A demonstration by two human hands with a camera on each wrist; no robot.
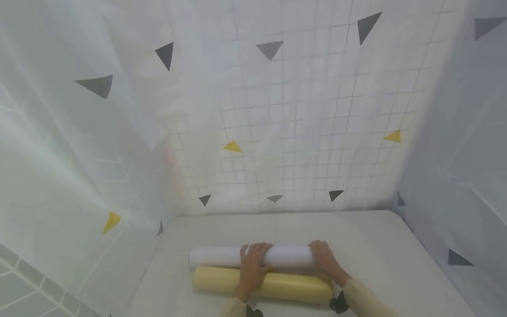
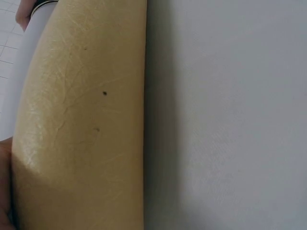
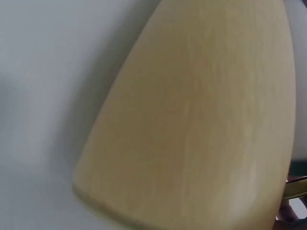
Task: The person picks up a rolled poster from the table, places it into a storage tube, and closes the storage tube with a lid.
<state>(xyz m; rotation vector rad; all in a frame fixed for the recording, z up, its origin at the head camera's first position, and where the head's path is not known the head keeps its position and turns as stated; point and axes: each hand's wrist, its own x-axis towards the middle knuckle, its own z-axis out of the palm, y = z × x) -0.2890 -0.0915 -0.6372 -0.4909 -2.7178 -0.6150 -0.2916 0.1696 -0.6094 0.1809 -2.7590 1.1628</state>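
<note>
A long white roll (image 1: 215, 256) lies crosswise on the pale surface, with a slightly creased, glossy yellow roll (image 1: 293, 286) on its near side. My left hand (image 1: 252, 267) reaches over the yellow roll and grips the white one near its middle, fingers over the top and thumb on the near side. At the white roll's right end, my right hand (image 1: 325, 259) holds it with fingers curled over the top. In both wrist views the yellow roll (image 2: 86, 120) fills much of the picture. Only a small part of the right hand (image 3: 287, 212) shows at the right wrist view's edge.
The rolls lie on a broad whitish surface (image 1: 356, 231) with rounded far corners. Translucent sheeting (image 1: 293, 119) with grey and yellow triangles hangs behind it and at both sides. A tiled wall shows faintly through the sheeting.
</note>
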